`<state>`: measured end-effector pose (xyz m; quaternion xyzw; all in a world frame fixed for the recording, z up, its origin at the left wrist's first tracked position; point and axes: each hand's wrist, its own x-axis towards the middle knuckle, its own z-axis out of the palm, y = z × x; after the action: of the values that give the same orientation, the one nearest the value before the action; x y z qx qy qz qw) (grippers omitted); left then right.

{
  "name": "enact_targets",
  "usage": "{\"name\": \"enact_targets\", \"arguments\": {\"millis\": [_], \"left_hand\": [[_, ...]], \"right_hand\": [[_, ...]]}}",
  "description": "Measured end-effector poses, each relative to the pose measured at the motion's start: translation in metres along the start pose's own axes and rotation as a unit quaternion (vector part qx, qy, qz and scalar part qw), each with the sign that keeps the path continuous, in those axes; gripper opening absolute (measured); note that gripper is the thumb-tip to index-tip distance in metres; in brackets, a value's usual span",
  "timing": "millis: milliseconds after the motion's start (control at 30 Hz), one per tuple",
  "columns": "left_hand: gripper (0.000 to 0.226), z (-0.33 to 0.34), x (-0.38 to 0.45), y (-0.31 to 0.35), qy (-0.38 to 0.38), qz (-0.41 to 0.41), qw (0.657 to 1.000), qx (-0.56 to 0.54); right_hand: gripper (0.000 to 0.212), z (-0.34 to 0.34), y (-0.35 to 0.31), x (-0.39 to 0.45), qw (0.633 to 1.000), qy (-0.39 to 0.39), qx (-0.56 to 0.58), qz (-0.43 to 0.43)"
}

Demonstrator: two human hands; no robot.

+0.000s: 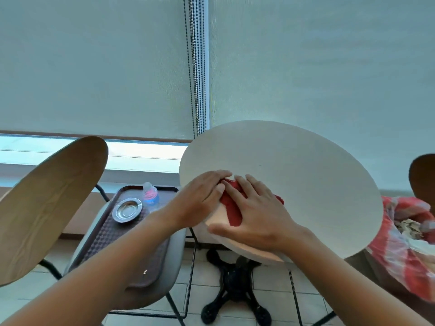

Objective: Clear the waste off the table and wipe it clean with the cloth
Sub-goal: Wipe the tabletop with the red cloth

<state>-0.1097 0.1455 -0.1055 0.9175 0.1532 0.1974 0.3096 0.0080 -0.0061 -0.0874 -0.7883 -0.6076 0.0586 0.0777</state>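
Observation:
A round white table fills the middle right of the head view. A red cloth lies on its near left part. My left hand presses flat on the cloth's left side, fingers together. My right hand lies flat over the cloth's middle and right, fingers spread, thumb at the table's edge. Most of the cloth is hidden under both hands. A red and white plastic bag holding paper waste sits to the right, below the table's rim.
A chair on the left carries a brown tray with a steel ashtray and a small plastic bottle. Its wooden backrest rises at far left. The black table base stands on the tiled floor. Another chair back shows at right.

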Motion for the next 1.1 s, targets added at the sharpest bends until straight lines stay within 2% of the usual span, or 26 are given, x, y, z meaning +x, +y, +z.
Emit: {"name": "enact_targets", "arguments": {"millis": [133,333,467,667,833,967,1100], "left_hand": [[0.042,-0.006,-0.013,-0.006,-0.026,0.047,0.998,0.024],[0.042,-0.008,-0.018,-0.01,-0.066,0.077,0.994,0.051],[0.042,-0.008,-0.01,-0.01,-0.078,0.076,0.99,0.094],[0.047,-0.005,0.008,-0.013,-0.052,0.049,0.99,0.117],[0.046,0.001,0.016,-0.01,-0.026,0.024,0.99,0.135],[0.047,0.005,0.018,-0.008,-0.014,-0.005,0.988,0.152],[0.055,0.003,0.015,-0.006,0.004,-0.035,0.987,0.158]], "right_hand": [[0.109,0.007,-0.007,-0.015,1.0,-0.007,-0.015,-0.02],[0.069,0.005,-0.006,-0.041,1.0,0.002,-0.012,-0.024],[0.056,0.0,0.009,-0.053,0.999,-0.01,0.007,0.035],[0.058,-0.005,0.05,-0.039,0.984,0.019,0.01,0.178],[0.064,-0.006,0.084,0.013,0.963,0.039,0.028,0.263],[0.067,-0.006,0.097,0.062,0.97,0.032,0.023,0.238],[0.07,-0.007,0.086,0.09,0.988,0.012,0.018,0.15]]}}
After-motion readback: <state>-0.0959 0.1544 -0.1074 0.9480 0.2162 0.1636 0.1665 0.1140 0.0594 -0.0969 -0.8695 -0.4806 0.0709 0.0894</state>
